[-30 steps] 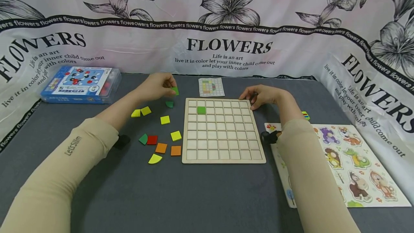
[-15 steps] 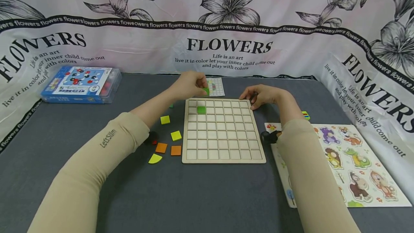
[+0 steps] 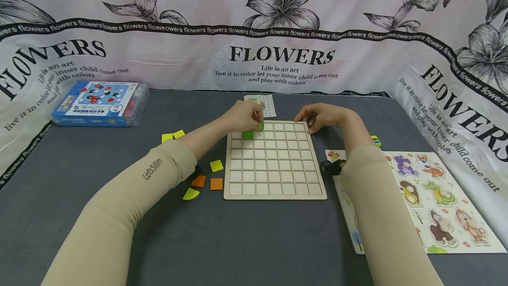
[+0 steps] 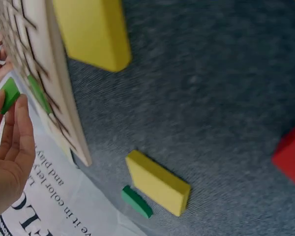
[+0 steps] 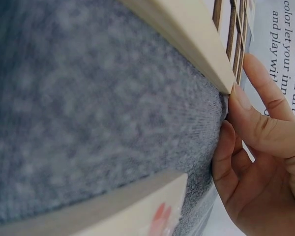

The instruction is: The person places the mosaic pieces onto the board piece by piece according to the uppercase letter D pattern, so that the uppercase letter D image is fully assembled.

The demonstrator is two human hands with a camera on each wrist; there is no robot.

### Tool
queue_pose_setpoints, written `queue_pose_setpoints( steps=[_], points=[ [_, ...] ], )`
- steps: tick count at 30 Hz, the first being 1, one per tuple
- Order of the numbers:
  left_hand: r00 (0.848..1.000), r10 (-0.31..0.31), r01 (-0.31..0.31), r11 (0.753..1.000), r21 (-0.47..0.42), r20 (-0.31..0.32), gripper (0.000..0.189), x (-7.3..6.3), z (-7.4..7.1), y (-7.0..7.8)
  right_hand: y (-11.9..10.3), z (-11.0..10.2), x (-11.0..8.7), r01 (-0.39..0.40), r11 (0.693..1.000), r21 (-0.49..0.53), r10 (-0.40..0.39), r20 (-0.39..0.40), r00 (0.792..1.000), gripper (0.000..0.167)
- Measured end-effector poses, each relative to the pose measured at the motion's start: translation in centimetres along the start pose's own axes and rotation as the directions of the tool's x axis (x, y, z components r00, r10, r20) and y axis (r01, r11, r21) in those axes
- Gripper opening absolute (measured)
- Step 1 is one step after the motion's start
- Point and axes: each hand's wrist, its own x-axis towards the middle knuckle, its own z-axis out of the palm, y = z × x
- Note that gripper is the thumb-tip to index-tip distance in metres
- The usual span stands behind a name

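My left hand pinches a green square tile between thumb and fingers, over the top row of the wooden grid board. Another green tile lies in a second-row cell, just left of and below the held one. At the board's far right corner, my right hand holds the edge, its thumb right at the corner and the index finger along the far side. Behind the board lies a small card with a coloured grid pattern, partly covered by the left hand.
Left of the board lie yellow tiles, orange tiles, a yellow quarter-round piece and a red tile. A blue boxed set stands at the back left. An animal picture board lies under the right forearm.
My left hand has carried the green tile rightward from the loose pieces, past the pattern card, and down to the board's top row. The right hand has stayed at the corner.
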Motion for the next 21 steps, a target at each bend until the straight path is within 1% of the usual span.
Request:
queue_pose_setpoints(
  steps=[2,4,10,16,21],
  points=[
    [1.0,-0.009,0.009,0.999,0.034,0.021,0.007,0.0,0.3,-0.1,0.0,0.0,0.0,0.0,1.0,0.001,0.0,0.001,1.0,0.051],
    [0.999,-0.022,0.021,0.998,0.056,0.028,0.008,-0.1,0.6,-0.3,-0.1,0.0,0.0,0.0,1.0,-0.002,0.0,0.002,1.0,0.051],
    [0.999,-0.047,0.047,0.997,0.063,0.004,0.009,-0.1,0.7,-0.7,-0.1,0.1,0.1,0.009,1.0,-0.01,-0.009,0.011,1.0,0.05],
    [0.998,-0.053,0.055,0.995,0.086,-0.026,0.009,-0.1,1.1,0.1,0.0,-0.1,0.1,-0.001,1.0,-0.015,0.001,0.002,1.0,0.049],
    [0.999,-0.049,0.05,0.992,0.118,-0.014,0.008,-0.3,1.4,0.3,0.0,-0.1,0.0,-0.002,1.0,-0.017,0.002,0.001,1.0,0.049]
  ],
)
